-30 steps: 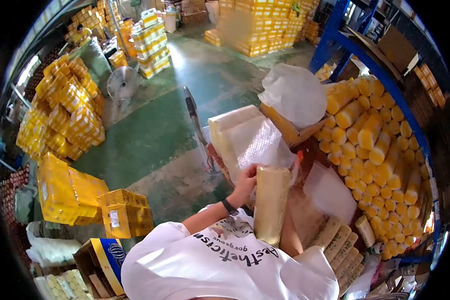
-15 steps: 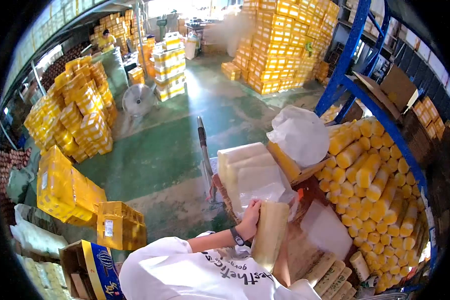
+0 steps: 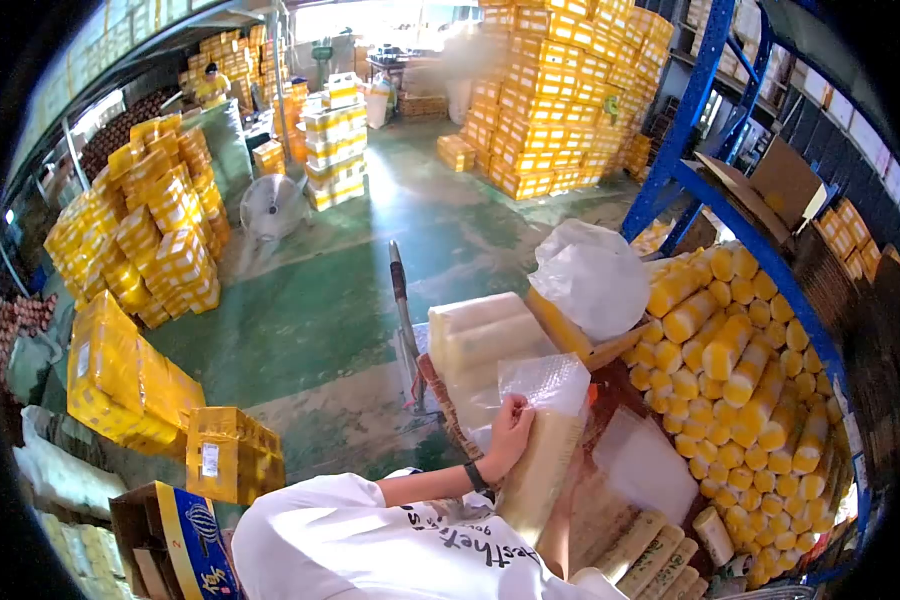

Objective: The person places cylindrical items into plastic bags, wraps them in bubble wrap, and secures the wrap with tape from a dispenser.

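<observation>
A long pale beige pack stands tilted in front of my chest. Clear bubble wrap covers its upper end and sticks out to the left. My left hand, with a dark band on the wrist, is closed at the pack's upper left edge, its fingers pinching the bubble wrap. Behind the pack my right forearm shows, but the right hand is hidden. Just beyond stands a block of similar pale packs. Several pale rolls with printed green marks lie at lower right.
Yellow-and-white rolls are piled at right by a blue rack. A white plastic bag sits on a box. A metal handle rises ahead. Taped yellow boxes stand at left. A person is far back.
The bubble wrap has been raised over the pack's upper end and now stands clear of the pale block. My left hand has shifted slightly right and down the pack. The view has turned slightly.
</observation>
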`<state>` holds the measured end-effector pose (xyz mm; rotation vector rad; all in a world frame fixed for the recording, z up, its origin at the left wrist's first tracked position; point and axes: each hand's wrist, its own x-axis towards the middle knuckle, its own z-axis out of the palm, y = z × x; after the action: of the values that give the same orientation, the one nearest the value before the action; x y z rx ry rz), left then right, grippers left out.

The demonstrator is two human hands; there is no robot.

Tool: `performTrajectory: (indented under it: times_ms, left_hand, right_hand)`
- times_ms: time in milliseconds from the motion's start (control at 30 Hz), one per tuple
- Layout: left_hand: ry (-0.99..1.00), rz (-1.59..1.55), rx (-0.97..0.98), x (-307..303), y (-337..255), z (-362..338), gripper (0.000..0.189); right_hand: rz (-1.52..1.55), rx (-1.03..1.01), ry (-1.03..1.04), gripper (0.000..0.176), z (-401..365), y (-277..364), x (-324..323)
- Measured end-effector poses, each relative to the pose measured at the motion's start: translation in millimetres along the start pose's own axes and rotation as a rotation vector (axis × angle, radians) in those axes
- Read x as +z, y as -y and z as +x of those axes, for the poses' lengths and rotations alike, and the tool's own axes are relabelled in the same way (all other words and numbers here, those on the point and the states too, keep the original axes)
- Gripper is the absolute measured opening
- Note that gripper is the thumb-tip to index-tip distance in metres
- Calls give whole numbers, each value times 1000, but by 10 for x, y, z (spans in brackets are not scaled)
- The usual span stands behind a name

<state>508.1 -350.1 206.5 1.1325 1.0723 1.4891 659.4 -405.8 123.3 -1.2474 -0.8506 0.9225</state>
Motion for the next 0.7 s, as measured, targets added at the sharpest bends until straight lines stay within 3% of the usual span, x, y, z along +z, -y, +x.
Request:
performTrajectory:
  times_ms: [167,267,367,500,600,700]
  left_hand:
    - [55,113,140,-64,-77,-79,15]
    - [239,222,127,-167,-314,-194,18]
    - [372,336,494,-208,-270,-213,15]
    - [619,518,577,-307,-106,-269,12]
    - [740,526,443,-399,72,-340,13]
    - [906,437,236,-475,95,-402,16]
  right_hand:
    - [53,-90,-69,44,80,-2,64]
    - [111,-120,-119,22,10,92,62]
    - [88,-50,-215,24,-211,346,121]
    - [23,-32,-182,23,-480,71,-87]
    - [231,167,-318,21,-651,-317,-199]
    - [279,323,-229,21,-982,-18,-175]
